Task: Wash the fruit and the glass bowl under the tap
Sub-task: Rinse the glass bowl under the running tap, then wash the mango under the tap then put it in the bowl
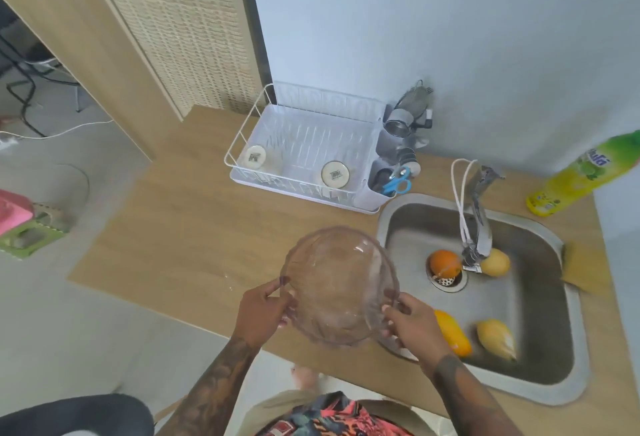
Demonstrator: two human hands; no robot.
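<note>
Wooden counter [194,227]: rack [304,155], bottle [585,172].

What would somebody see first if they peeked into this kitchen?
First the big clear glass bowl, held up over the wooden counter by the left hand and right hand, just left of the sink. Next the bright fruit in the sink: an orange on the drain under the tap, and yellow fruits around it. A yellow-green soap bottle stands far right.
</note>
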